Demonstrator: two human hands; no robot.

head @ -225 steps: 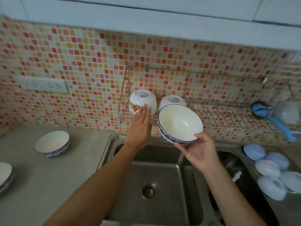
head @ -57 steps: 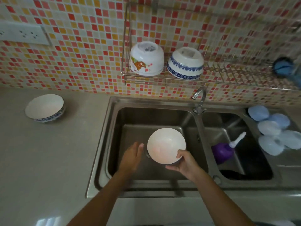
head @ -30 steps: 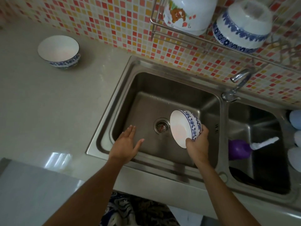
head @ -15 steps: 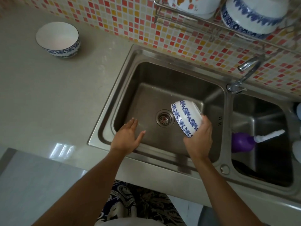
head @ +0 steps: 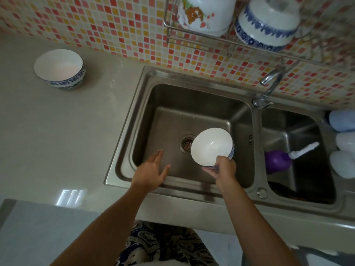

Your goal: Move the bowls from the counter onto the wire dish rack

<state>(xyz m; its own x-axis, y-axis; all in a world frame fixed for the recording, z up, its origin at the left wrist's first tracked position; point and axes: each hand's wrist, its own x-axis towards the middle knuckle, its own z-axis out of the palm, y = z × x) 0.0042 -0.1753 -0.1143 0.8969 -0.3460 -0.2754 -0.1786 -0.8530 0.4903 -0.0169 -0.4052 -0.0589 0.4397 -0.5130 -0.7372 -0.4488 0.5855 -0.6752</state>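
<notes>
The right hand (head: pixel 223 168) grips a bowl (head: pixel 212 145) by its near rim over the sink (head: pixel 134 104); the left hand (head: pixel 150 172) hovers open-fingered. Best to invert it and seat it on the rack (head: pixel 199 42) right of the two bowls there.

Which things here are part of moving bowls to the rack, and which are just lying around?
Part of the job:
held bowl in right hand
counter bowl
wire rack
two racked bowls

Just lying about:
purple bottle
faucet
pale lids
</notes>
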